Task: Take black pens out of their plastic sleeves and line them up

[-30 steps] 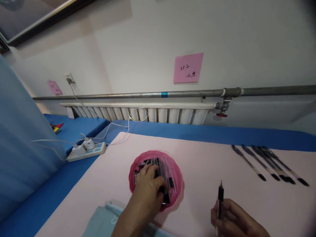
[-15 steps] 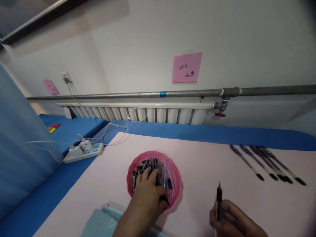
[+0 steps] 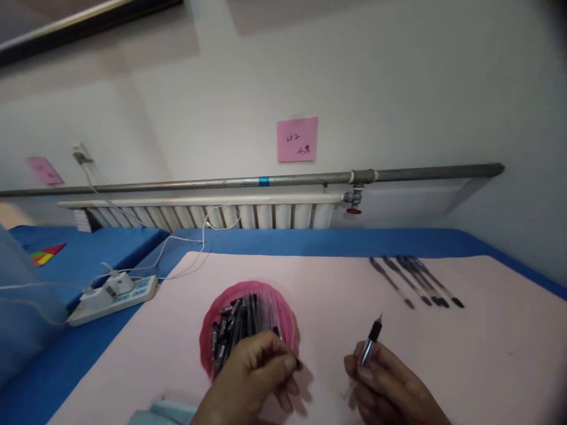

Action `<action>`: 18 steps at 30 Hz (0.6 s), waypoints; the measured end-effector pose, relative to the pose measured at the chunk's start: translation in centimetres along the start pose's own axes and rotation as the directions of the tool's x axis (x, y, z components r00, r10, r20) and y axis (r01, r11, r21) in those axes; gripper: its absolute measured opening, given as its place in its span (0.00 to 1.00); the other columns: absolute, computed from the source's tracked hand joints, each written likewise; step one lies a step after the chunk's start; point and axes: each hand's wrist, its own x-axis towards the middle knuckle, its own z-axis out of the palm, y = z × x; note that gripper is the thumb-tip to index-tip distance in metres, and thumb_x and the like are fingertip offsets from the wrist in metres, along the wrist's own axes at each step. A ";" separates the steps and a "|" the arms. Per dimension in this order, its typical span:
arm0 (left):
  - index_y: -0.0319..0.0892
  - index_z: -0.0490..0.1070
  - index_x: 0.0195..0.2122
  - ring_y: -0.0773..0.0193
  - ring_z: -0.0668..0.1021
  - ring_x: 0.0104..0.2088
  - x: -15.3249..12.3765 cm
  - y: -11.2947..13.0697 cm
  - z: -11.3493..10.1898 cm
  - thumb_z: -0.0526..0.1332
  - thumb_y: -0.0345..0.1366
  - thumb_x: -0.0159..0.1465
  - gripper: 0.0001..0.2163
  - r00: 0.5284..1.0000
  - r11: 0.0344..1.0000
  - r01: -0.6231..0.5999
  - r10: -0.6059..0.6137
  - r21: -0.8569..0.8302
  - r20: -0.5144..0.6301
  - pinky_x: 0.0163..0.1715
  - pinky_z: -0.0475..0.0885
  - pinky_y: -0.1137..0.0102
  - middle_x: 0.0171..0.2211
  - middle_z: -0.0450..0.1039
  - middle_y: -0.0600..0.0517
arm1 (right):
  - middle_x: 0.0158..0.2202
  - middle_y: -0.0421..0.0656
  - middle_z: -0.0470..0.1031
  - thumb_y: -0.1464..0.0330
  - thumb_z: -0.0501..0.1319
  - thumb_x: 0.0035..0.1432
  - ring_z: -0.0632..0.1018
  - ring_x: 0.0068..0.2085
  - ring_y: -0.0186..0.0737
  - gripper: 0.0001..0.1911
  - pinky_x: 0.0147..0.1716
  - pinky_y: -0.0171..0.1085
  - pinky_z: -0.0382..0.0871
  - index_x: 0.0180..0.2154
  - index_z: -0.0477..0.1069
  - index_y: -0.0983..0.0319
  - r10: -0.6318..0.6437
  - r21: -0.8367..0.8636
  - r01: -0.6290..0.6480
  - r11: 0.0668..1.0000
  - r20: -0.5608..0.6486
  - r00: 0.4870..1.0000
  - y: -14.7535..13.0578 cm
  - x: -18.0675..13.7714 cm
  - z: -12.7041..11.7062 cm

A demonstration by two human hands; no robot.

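Right hand [image 3: 385, 383] fingers pinch one pen [image 3: 368, 347]; left hand [image 3: 257, 372] fingers curl over one pink dish [image 3: 208, 330].

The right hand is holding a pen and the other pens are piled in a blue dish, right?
Not quite. The dish is pink, not blue, as the head view shows. The right hand does hold a pen, and the other pens are piled in that dish.

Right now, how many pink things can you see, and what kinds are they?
pink paper notes on the wall: 2
pink dish holding the pens: 1
pink mat on the table: 1
Total: 4
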 end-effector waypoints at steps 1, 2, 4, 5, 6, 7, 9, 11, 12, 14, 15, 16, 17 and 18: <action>0.39 0.68 0.29 0.68 0.73 0.19 0.0 -0.2 0.7 0.61 0.45 0.55 0.13 0.996 0.992 0.053 -0.044 -0.113 0.081 0.20 0.63 0.74 0.20 0.72 0.53 | 0.26 0.38 0.71 0.66 0.69 0.41 0.64 0.18 0.27 0.13 0.14 0.27 0.52 0.29 0.68 0.59 -0.015 0.061 0.015 0.998 0.004 1.000 -0.3 -0.2 0.2; 0.38 0.67 0.28 0.69 0.73 0.18 0.1 -0.4 1.4 0.63 0.45 0.53 0.14 0.988 0.974 0.089 -0.059 -0.209 0.145 0.19 0.62 0.76 0.20 0.73 0.53 | 0.27 0.38 0.72 0.67 0.70 0.40 0.65 0.20 0.28 0.13 0.14 0.27 0.54 0.30 0.68 0.59 -0.026 0.114 0.025 0.993 0.013 1.000 -0.6 -0.5 0.4; 0.38 0.66 0.26 0.69 0.75 0.19 0.3 -0.9 2.8 0.67 0.43 0.50 0.14 0.976 0.924 0.125 -0.050 -0.362 0.211 0.19 0.62 0.77 0.21 0.75 0.53 | 0.28 0.39 0.72 0.67 0.70 0.41 0.67 0.21 0.30 0.13 0.14 0.27 0.56 0.30 0.69 0.59 -0.045 0.186 0.037 0.982 0.041 0.998 -1.0 -0.9 0.7; 0.38 0.66 0.26 0.69 0.76 0.19 0.4 -1.2 3.3 0.68 0.41 0.49 0.14 0.973 0.897 0.137 -0.043 -0.420 0.225 0.19 0.63 0.77 0.22 0.75 0.52 | 0.28 0.39 0.72 0.68 0.70 0.41 0.68 0.21 0.30 0.13 0.14 0.27 0.57 0.29 0.69 0.59 -0.054 0.206 0.041 0.978 0.058 0.997 -1.1 -1.0 0.8; 0.37 0.66 0.26 0.69 0.77 0.20 0.5 -1.4 3.7 0.70 0.40 0.47 0.15 0.971 0.873 0.152 -0.045 -0.463 0.235 0.20 0.65 0.77 0.22 0.76 0.52 | 0.28 0.39 0.73 0.67 0.70 0.41 0.68 0.21 0.30 0.13 0.14 0.27 0.57 0.29 0.69 0.60 -0.062 0.213 0.045 0.976 0.075 0.995 -1.1 -1.2 0.9; 0.37 0.67 0.26 0.68 0.77 0.20 0.6 -1.5 4.1 0.70 0.39 0.47 0.15 0.970 0.853 0.165 -0.049 -0.495 0.240 0.21 0.66 0.76 0.23 0.76 0.52 | 0.28 0.39 0.72 0.67 0.70 0.42 0.68 0.21 0.30 0.12 0.14 0.27 0.58 0.29 0.69 0.60 -0.067 0.210 0.047 0.977 0.092 0.994 -1.1 -1.3 0.9; 0.37 0.67 0.26 0.68 0.78 0.21 0.7 -1.7 4.4 0.71 0.38 0.46 0.15 0.969 0.827 0.183 -0.061 -0.531 0.240 0.22 0.67 0.75 0.24 0.77 0.52 | 0.27 0.39 0.72 0.66 0.69 0.44 0.68 0.20 0.30 0.11 0.14 0.28 0.58 0.29 0.69 0.60 -0.067 0.189 0.046 0.981 0.108 0.992 -1.1 -1.5 0.9; 0.37 0.67 0.27 0.67 0.78 0.21 0.8 -1.9 4.4 0.71 0.36 0.46 0.14 0.969 0.816 0.192 -0.069 -0.545 0.237 0.21 0.68 0.75 0.24 0.77 0.51 | 0.26 0.38 0.72 0.66 0.68 0.45 0.68 0.19 0.30 0.10 0.15 0.28 0.59 0.29 0.69 0.60 -0.063 0.161 0.048 0.986 0.094 0.994 -1.0 -1.7 0.8; 0.37 0.67 0.27 0.67 0.78 0.22 0.8 -1.9 4.4 0.71 0.36 0.46 0.14 0.969 0.815 0.193 -0.071 -0.546 0.236 0.21 0.67 0.76 0.24 0.77 0.51 | 0.26 0.38 0.72 0.66 0.68 0.45 0.68 0.20 0.30 0.10 0.15 0.29 0.60 0.29 0.69 0.60 -0.068 0.143 0.056 0.988 0.081 0.994 -1.0 -1.8 0.8; 0.37 0.67 0.27 0.66 0.78 0.22 0.9 -2.1 4.4 0.71 0.36 0.46 0.14 0.968 0.819 0.198 -0.079 -0.538 0.236 0.21 0.67 0.76 0.22 0.77 0.51 | 0.28 0.39 0.73 0.66 0.68 0.45 0.69 0.21 0.31 0.10 0.16 0.30 0.62 0.29 0.69 0.60 -0.103 0.099 0.098 0.990 0.047 0.994 -0.9 -1.9 0.8; 0.37 0.67 0.28 0.66 0.78 0.21 0.9 -2.2 4.3 0.71 0.36 0.47 0.14 0.968 0.823 0.200 -0.084 -0.531 0.235 0.21 0.67 0.75 0.21 0.76 0.51 | 0.28 0.40 0.73 0.66 0.68 0.45 0.70 0.22 0.32 0.10 0.16 0.30 0.62 0.29 0.70 0.60 -0.133 0.072 0.130 0.989 0.034 0.991 -0.9 -2.0 0.8; 0.37 0.67 0.28 0.66 0.78 0.21 1.0 -2.3 4.3 0.70 0.37 0.47 0.14 0.969 0.829 0.198 -0.084 -0.522 0.234 0.21 0.67 0.75 0.20 0.76 0.51 | 0.29 0.40 0.74 0.65 0.68 0.46 0.71 0.22 0.32 0.10 0.16 0.30 0.63 0.30 0.70 0.60 -0.166 0.043 0.165 0.985 0.028 0.986 -0.9 -2.1 0.8; 0.37 0.67 0.28 0.66 0.77 0.20 1.0 -2.4 4.4 0.70 0.38 0.48 0.14 0.969 0.837 0.195 -0.084 -0.511 0.232 0.21 0.67 0.74 0.20 0.76 0.51 | 0.28 0.40 0.74 0.64 0.67 0.46 0.71 0.23 0.33 0.10 0.17 0.31 0.63 0.30 0.70 0.61 -0.195 0.014 0.195 0.981 0.031 0.980 -0.8 -2.1 0.8; 0.38 0.66 0.29 0.65 0.77 0.19 1.1 -2.5 4.4 0.70 0.39 0.48 0.14 0.970 0.846 0.189 -0.083 -0.499 0.228 0.21 0.67 0.74 0.20 0.76 0.50 | 0.28 0.40 0.74 0.64 0.67 0.47 0.71 0.23 0.33 0.10 0.17 0.31 0.64 0.30 0.70 0.61 -0.215 -0.010 0.216 0.976 0.040 0.976 -0.8 -2.1 0.8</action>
